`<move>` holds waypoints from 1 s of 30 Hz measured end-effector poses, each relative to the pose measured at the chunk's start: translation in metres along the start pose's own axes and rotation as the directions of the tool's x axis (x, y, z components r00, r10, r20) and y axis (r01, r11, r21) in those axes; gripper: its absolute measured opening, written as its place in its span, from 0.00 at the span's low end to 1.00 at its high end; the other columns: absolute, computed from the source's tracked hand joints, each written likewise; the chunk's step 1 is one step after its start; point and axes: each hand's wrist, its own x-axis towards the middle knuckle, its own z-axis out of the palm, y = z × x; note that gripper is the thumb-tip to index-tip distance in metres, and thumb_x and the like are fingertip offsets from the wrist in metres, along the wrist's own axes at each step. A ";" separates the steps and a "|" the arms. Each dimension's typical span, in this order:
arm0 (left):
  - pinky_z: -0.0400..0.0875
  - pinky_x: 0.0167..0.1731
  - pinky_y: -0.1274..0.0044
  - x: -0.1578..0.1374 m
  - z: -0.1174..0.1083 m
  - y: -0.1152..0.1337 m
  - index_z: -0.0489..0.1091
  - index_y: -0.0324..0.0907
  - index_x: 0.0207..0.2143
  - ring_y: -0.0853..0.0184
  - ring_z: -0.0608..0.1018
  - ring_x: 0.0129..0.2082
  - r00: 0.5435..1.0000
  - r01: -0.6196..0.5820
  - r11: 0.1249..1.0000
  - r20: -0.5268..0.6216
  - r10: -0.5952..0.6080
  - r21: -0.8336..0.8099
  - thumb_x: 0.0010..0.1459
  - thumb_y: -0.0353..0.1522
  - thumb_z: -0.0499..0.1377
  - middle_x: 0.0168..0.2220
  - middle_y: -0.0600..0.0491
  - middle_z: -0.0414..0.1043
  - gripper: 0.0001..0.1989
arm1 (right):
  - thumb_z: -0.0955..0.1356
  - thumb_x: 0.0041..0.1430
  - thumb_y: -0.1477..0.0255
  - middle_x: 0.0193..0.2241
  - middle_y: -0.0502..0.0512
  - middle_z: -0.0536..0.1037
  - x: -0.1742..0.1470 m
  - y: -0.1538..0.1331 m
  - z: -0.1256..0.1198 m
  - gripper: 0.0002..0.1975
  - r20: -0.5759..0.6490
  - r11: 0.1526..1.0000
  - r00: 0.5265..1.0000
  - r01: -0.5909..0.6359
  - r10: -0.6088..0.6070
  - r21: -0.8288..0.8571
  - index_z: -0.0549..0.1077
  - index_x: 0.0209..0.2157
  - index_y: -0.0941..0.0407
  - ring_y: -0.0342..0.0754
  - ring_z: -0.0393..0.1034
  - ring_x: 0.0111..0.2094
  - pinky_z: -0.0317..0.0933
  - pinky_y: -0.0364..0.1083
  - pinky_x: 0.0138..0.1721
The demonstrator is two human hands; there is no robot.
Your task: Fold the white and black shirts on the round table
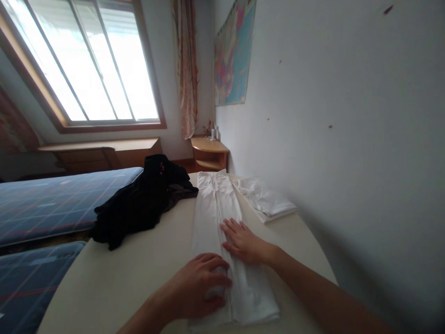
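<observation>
A pair of white trousers (207,218) lies stretched lengthwise over the round table, its gathered waist at the far edge and its leg ends towards me. My right hand (243,242) rests flat on the right leg, fingers spread. Lower down, my left hand (200,284) touches the left leg near the middle line. Its fingers are loosely curved and apart from the thumb, and I see no cloth pinched between them. To the right of the trousers is a folded white garment (266,199). A heap of black clothing (139,206) lies to their left.
The cream round table (114,283) carries all the clothes. Mattresses with blue checks (62,199) adjoin it on the left, and a white wall (330,176) stands close on the right. A small corner shelf (210,146) and a window (93,69) are beyond.
</observation>
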 end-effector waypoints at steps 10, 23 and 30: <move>0.67 0.42 0.77 0.006 0.023 0.011 0.75 0.50 0.38 0.68 0.74 0.38 0.984 -0.166 0.983 -0.056 0.171 0.080 0.63 0.31 0.59 0.37 0.57 0.74 0.06 | 0.60 0.66 0.75 0.60 0.59 0.69 -0.029 0.010 -0.004 0.22 -0.278 0.977 0.950 0.181 -0.144 0.113 0.66 0.60 0.56 0.49 0.61 0.62 0.54 0.52 0.64; 0.66 0.42 0.77 0.006 0.021 0.022 0.68 0.47 0.38 0.69 0.74 0.38 0.974 -0.187 0.980 -0.117 0.194 0.074 0.61 0.28 0.57 0.44 0.56 0.74 0.05 | 0.59 0.66 0.77 0.50 0.58 0.76 -0.024 0.019 -0.002 0.17 -0.380 0.995 0.922 0.089 -0.071 0.032 0.73 0.51 0.56 0.50 0.67 0.54 0.58 0.50 0.59; 0.69 0.48 0.72 0.007 0.014 0.017 0.69 0.47 0.45 0.64 0.75 0.42 0.994 -0.101 0.995 -0.048 0.101 -0.002 0.54 0.26 0.58 0.44 0.53 0.76 0.15 | 0.67 0.60 0.67 0.33 0.55 0.79 -0.043 0.022 -0.026 0.08 -0.360 0.954 0.891 -0.300 0.278 -0.004 0.76 0.36 0.56 0.49 0.73 0.36 0.62 0.46 0.40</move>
